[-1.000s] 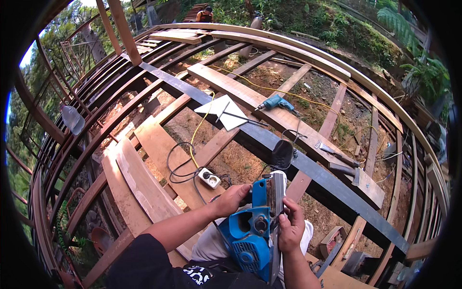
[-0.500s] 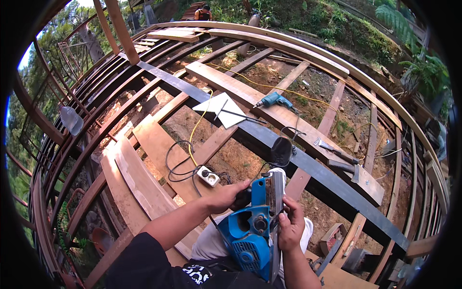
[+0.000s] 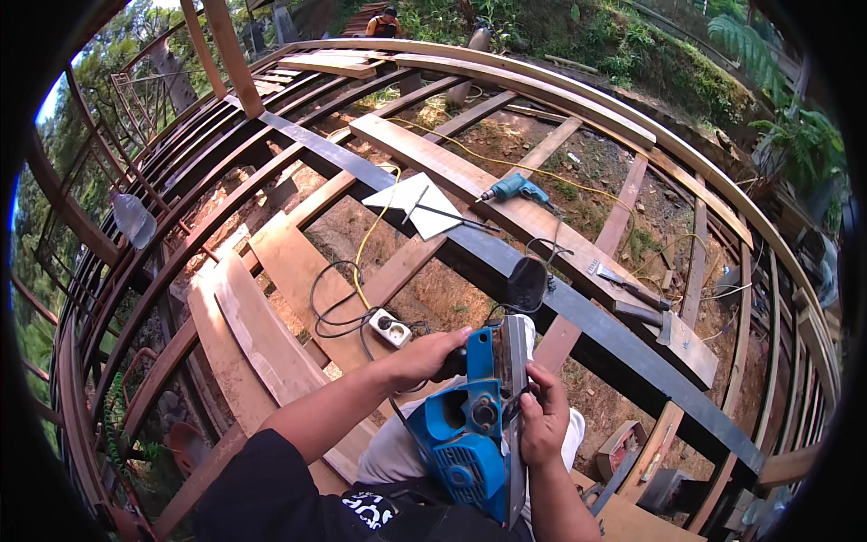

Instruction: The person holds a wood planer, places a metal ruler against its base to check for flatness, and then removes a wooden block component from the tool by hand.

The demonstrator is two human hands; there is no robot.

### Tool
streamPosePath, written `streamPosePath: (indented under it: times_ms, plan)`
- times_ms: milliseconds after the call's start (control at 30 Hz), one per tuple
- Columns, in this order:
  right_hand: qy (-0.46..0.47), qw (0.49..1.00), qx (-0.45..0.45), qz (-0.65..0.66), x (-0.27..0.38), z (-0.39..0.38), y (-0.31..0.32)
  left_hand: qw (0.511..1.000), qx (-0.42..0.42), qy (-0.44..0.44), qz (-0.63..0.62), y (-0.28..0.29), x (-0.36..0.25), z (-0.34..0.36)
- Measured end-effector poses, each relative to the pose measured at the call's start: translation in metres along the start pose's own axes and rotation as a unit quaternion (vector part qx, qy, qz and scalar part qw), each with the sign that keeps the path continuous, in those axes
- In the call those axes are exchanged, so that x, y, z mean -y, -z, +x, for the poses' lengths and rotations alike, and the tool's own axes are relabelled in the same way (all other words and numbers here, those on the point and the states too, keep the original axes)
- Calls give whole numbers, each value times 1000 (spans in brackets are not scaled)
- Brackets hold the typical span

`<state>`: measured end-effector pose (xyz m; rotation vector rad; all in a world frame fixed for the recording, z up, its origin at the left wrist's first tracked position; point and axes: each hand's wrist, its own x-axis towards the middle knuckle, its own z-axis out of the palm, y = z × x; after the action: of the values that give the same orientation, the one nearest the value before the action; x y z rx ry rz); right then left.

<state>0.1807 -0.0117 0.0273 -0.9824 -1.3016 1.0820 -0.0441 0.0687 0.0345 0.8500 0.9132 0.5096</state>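
Note:
A blue electric planer (image 3: 465, 456) is tilted on its side over my lap, its long metal sole (image 3: 517, 443) facing right. My left hand (image 3: 424, 359) is closed around its black handle at the far end. My right hand (image 3: 545, 417) is at the sole side, its fingers bent and its thumb against the planer's edge near the middle. Whether a small part lies between those fingertips I cannot make out. The planer's dark cord runs up past my left hand to a white socket block (image 3: 390, 329).
Wooden joists and a dark beam (image 3: 596, 327) cross open gaps over soil. A thick plank (image 3: 433, 163) bears a teal drill (image 3: 519, 188), a hatchet (image 3: 646, 312) and a chisel-like tool (image 3: 623, 280). A white panel (image 3: 414, 206) lies ahead; loose boards (image 3: 271, 334) are left. Another person (image 3: 385, 25) is far off.
The planer has shifted slightly left. My right hand has moved a little with it, its fingers still at the sole. My left hand keeps its hold.

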Motion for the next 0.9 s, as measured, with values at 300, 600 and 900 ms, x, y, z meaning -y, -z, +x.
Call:
streamPosePath:
  times_ms: [300, 600, 900]
  plan:
    - [-5, 1000, -6, 6, -2, 0, -1, 884, -157, -300, 324, -11, 9, -14]
    - [-1, 999, -19, 27, -5, -3, -1, 975, -91, -179, 97, -7, 13, -10]
    - [-4, 1000, -13, 19, -4, -3, -1, 998, -25, -59, 11, -1, 17, -6]
